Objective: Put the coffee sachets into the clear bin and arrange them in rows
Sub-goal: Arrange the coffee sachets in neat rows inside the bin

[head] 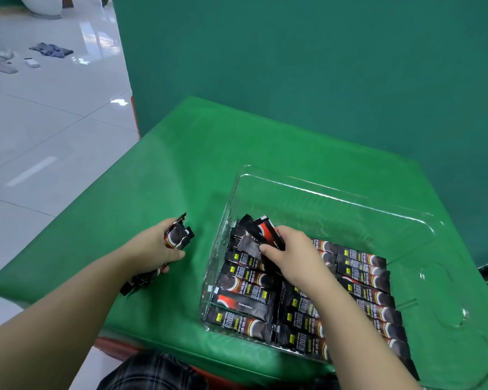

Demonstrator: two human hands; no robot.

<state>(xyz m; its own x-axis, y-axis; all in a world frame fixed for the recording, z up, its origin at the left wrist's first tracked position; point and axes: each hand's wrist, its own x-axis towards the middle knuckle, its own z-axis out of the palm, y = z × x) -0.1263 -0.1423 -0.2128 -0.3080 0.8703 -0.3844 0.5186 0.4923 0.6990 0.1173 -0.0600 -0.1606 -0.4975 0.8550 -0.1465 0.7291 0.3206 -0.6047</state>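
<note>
Nearest me, rows of coffee sachets [244, 305] already lie flat across the floor of the clear bin [335, 192], which sits at about four o'clock on the green cloth [181, 164]. My right hand [290, 254] reaches into the bin's far-left corner, fingers curled round a loose sachet [265, 229] that stands tilted above the rows. At nine o'clock, outside the bin, my left hand [158, 249] grips a small bundle of sachets [178, 237], their ends poking out past my fingers. These packets look light, thin and slick, likely to slide over each other, so I judge pinching each near its middle and laying it flat against its neighbour works best.
</note>
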